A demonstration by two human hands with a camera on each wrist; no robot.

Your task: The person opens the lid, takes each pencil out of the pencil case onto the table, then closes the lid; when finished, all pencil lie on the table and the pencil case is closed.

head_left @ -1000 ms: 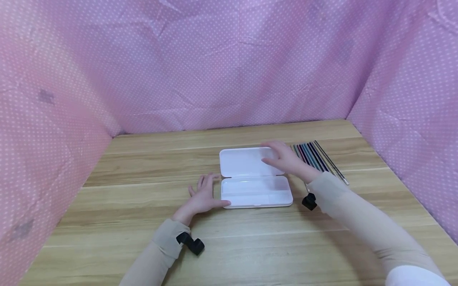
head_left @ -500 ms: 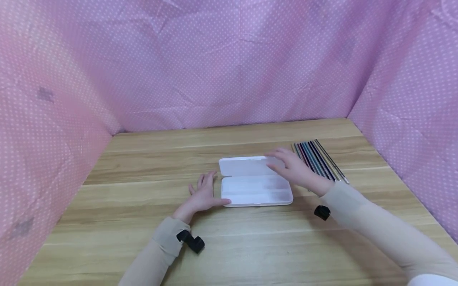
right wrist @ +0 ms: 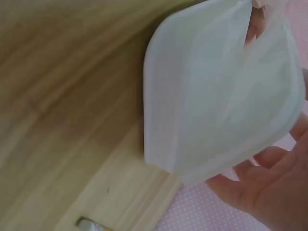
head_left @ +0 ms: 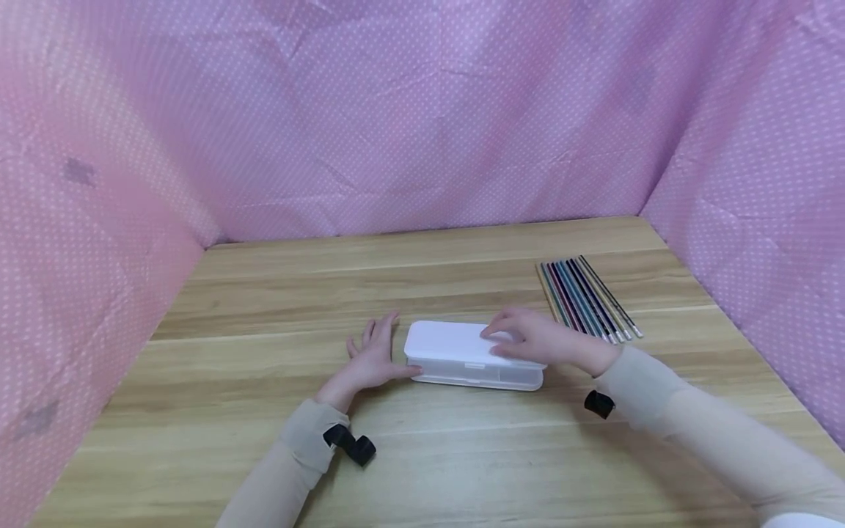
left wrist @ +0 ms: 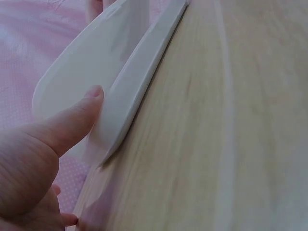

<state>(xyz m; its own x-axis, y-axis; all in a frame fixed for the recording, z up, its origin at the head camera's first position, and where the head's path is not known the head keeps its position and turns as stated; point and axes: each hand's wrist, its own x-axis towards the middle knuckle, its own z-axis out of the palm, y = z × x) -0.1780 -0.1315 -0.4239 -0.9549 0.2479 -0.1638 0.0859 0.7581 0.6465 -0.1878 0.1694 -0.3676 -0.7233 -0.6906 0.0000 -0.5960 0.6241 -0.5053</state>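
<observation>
A white plastic pencil case [head_left: 442, 341] lies in the middle of the table, its lid lowered most of the way over the translucent bottom. My left hand [head_left: 371, 364] is spread at the case's left end, its thumb [left wrist: 79, 115] straight against the bottom's edge in the left wrist view. My right hand [head_left: 538, 337] rests its fingers on the right part of the lid from above. From the right wrist, the lid [right wrist: 250, 115] appears tilted above the bottom part [right wrist: 166, 101], with my fingers [right wrist: 267, 156] behind its outer face.
Several pencils [head_left: 584, 297] with pale eraser ends lie side by side on the wooden table [head_left: 297, 286], right of the case. Pink dotted cloth [head_left: 422, 125] encloses the table's back and sides. A black strap mount [head_left: 350, 444] sits at my left wrist.
My right hand has swung the lid from lying back open, forward and down over the case's bottom. The left hand has stayed at the left end.
</observation>
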